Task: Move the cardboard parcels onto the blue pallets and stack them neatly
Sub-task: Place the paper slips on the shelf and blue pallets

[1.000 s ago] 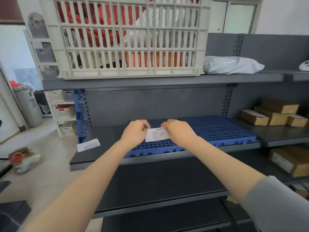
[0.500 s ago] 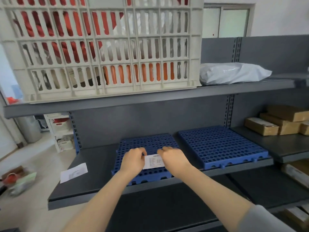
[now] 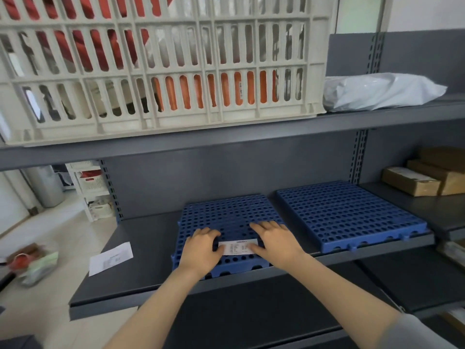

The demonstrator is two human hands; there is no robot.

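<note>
Two blue perforated pallets lie side by side on the middle grey shelf, the left pallet [image 3: 227, 214] and the right pallet [image 3: 347, 212]. A small white printed slip [image 3: 238, 247] lies on the front of the left pallet. My left hand [image 3: 202, 246] rests on the slip's left end and my right hand [image 3: 275, 240] on its right end, fingers laid flat on the pallet. Brown cardboard parcels [image 3: 412, 181] sit stacked on the shelf section at the far right, out of reach of both hands.
A large white slatted crate [image 3: 161, 69] fills the upper shelf, beside a grey plastic mailer bag [image 3: 380, 91]. Another paper slip [image 3: 110, 258] lies on the shelf left of the pallets. More parcels [image 3: 453, 248] show lower right. Clutter [image 3: 32, 263] lies on the floor at left.
Both hands have come down with the slip onto the front of the left pallet, and now lie flatter on it. The view has moved closer and lower.
</note>
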